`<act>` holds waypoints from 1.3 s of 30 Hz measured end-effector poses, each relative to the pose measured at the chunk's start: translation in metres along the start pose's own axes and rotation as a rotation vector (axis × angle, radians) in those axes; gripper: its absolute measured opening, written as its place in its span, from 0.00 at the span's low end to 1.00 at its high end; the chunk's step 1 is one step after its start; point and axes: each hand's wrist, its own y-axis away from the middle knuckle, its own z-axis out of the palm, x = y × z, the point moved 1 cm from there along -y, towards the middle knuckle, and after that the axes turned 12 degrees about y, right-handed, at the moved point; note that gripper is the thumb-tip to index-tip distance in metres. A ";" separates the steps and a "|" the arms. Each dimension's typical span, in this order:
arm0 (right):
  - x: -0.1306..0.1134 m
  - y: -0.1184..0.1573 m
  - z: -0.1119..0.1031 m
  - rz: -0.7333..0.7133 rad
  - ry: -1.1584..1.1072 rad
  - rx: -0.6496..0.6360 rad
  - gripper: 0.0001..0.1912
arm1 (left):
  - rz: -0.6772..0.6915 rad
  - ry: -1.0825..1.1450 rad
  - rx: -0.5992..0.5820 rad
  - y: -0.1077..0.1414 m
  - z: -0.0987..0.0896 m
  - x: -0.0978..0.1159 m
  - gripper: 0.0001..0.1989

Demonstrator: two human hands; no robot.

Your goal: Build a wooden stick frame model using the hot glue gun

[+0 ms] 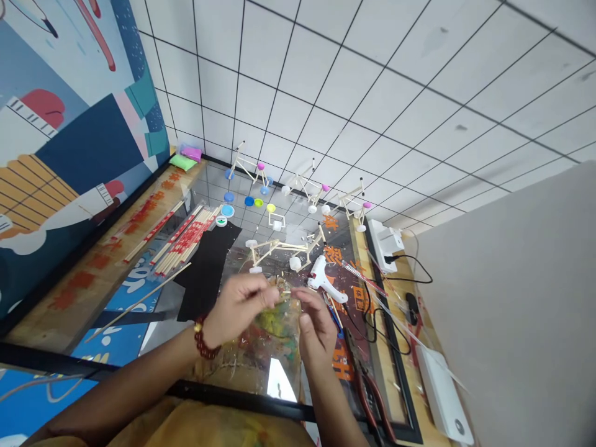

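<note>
My left hand (244, 304), with a red bead bracelet at the wrist, is closed in a pinch. At its fingertips shows a short pale piece of wooden stick (285, 292), small and partly hidden. My right hand (316, 326) is beside it, fingers bent, thumb apart from them, the index fingertip at the far end of the piece. Just beyond both hands stands a bicycle-like stick frame (274, 248) with white round wheels. A white glue gun (328, 279) lies to the right of it. Under the hands is a paint-stained board (261, 354).
Three more stick frames (305, 186) stand along the tiled wall. Several chopsticks in red-and-white wrappers (186, 242) and black sheets (205, 273) lie left. Small coloured discs (250, 202) are at the back. Red-handled pliers (367, 385), cables and a power strip (384, 245) line the right.
</note>
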 end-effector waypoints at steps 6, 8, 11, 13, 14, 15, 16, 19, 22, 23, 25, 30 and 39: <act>-0.013 0.015 -0.010 0.018 0.083 -0.224 0.18 | 0.052 -0.194 -0.255 0.034 0.021 -0.004 0.24; -0.010 -0.002 -0.019 -0.025 0.133 -0.091 0.16 | 0.124 -0.316 -0.273 0.032 0.011 -0.005 0.24; 0.010 -0.053 -0.032 0.092 0.090 0.266 0.21 | 0.247 -0.598 -0.255 0.018 -0.013 -0.005 0.24; 0.028 -0.095 -0.031 0.214 0.046 0.180 0.36 | 0.292 -0.741 -0.084 0.000 -0.031 -0.009 0.17; 0.035 -0.113 -0.028 0.235 0.039 0.139 0.39 | 0.312 -0.782 0.014 -0.010 -0.038 -0.012 0.11; 0.042 -0.129 -0.023 0.248 0.025 0.071 0.40 | 0.315 -0.797 0.085 -0.020 -0.043 -0.018 0.09; 0.047 -0.141 -0.017 0.268 -0.014 0.015 0.38 | 0.312 -0.790 0.139 -0.030 -0.046 -0.025 0.10; 0.054 -0.154 0.000 0.289 -0.071 -0.137 0.32 | 0.221 -0.754 0.185 -0.052 -0.046 -0.051 0.25; 0.054 -0.149 0.010 0.267 -0.056 -0.192 0.26 | 0.132 -0.756 0.142 -0.063 -0.039 -0.074 0.33; 0.054 -0.146 0.012 0.255 -0.045 -0.184 0.24 | 0.119 -0.758 0.135 -0.064 -0.037 -0.078 0.32; 0.056 -0.142 0.013 0.227 -0.023 -0.149 0.22 | 0.119 -0.763 0.140 -0.065 -0.034 -0.084 0.28; 0.063 -0.131 0.017 0.167 -0.017 -0.023 0.20 | 0.199 -0.779 0.165 -0.066 -0.032 -0.083 0.22; 0.064 -0.113 0.027 0.140 -0.031 0.176 0.19 | 0.324 -0.661 0.164 -0.074 -0.027 -0.083 0.14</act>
